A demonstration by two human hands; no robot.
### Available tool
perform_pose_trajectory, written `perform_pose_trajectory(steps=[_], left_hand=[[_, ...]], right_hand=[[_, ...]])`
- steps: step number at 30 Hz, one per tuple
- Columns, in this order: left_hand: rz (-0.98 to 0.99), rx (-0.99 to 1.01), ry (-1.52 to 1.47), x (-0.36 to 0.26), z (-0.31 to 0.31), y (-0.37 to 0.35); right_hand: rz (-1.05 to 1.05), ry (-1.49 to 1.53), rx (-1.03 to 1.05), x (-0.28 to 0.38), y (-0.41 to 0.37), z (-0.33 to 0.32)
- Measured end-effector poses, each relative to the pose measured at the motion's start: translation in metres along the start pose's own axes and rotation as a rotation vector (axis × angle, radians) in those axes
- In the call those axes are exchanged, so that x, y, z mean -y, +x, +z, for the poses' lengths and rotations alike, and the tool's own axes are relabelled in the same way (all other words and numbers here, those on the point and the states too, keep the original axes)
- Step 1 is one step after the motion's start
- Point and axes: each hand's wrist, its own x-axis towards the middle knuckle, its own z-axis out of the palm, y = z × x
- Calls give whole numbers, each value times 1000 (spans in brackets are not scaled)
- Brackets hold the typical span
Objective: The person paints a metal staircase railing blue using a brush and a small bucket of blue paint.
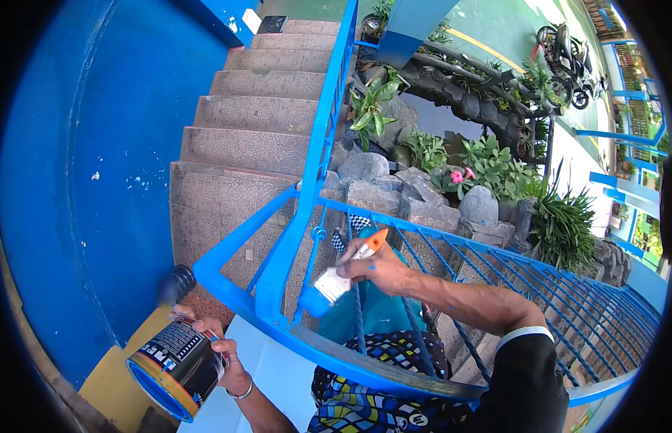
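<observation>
My left hand (231,361) is wrapped around a black-labelled paint can (178,364), tilted at the lower left, with blue paint around its rim. A wire-thin bracelet circles that wrist. In my right hand (385,270) is a paintbrush (334,283) with an orange-tipped white handle, its bristles coated in blue. The bristles point down and left, overlapping a twisted baluster of the blue metal railing (289,245) in this view. Dark smudges mark the right hand's fingers.
Tiled stairs (253,115) run between a blue wall (126,144) and the railing. Past the railing lie rocks (365,167), plants (491,162) and a pond (451,119). A dark ribbed object (178,283) stands by the wall. A motorcycle (565,54) is parked farther off.
</observation>
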Motion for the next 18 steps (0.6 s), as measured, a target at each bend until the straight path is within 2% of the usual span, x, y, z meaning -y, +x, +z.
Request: perform_pose_trajectory(steps=[4,7,10,13,17,18], left_hand=[[-15,14,-8,4,2,1],[-14,19,-18,5,1,2],[-4,18,-34,6,1,3],[-2,37,-57,8,0,8],[24,39,-88,14,0,11],[26,35,-90,13,1,11]], right_hand=[[-28,82,41,-16,0,20],[46,-10,58,-13,-21,27],[52,-50,106,-25,-23,6],[53,-42,51,-20,-14,-3],[-71,157,-13,-27,-5,16],[-28,157,29,-35,-7,16]])
